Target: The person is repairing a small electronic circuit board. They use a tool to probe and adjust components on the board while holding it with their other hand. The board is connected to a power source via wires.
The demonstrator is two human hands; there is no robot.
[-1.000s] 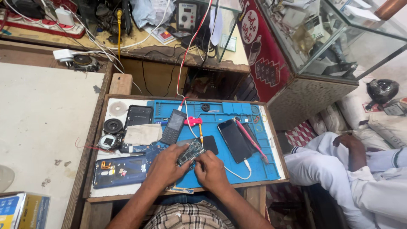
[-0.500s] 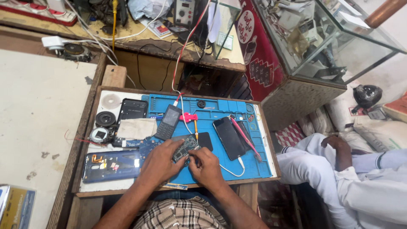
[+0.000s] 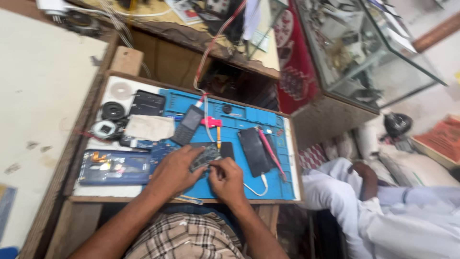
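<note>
Circuit board [image 3: 205, 157] low on the blue mat [image 3: 249, 120], near the front edge of the surface [image 3: 86, 192], beside a black phone [image 3: 255, 150]. Left hand [image 3: 175, 170] closed over the board's left end, fingers gripping it; right hand [image 3: 226, 178] pinched shut at its right edge, on what cannot be told. Probably light, thin, stiff, fragile: best held by the edges, off the components.
</note>
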